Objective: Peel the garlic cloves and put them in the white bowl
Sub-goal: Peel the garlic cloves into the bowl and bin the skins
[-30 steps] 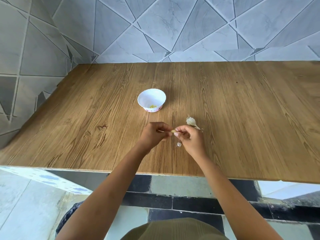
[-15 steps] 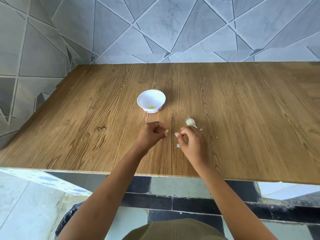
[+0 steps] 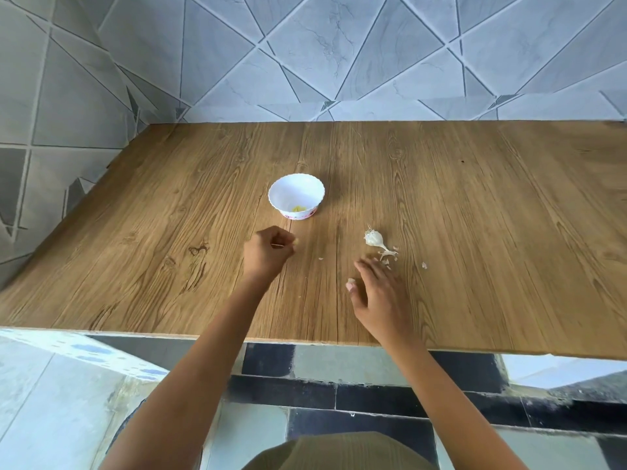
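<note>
On the wooden table [image 3: 475, 215] the left hand [image 3: 268, 254] hovers just in front of the white bowl [image 3: 275, 195], its curled fingers [image 3: 288, 248] pinching a small yellowish garlic clove [image 3: 296, 241]. A few yellow peeled cloves [image 3: 298, 208] lie in the bowl's bottom. To the right, the right hand [image 3: 380, 293] is spread flat and low over the table, fingers straight, near the rest of the garlic bulb [image 3: 374, 238] and scattered peel scraps [image 3: 388, 255]. A small pale piece [image 3: 350, 283] lies just beside its thumb. A grey tiled wall [image 3: 339, 56] backs the table.
</note>
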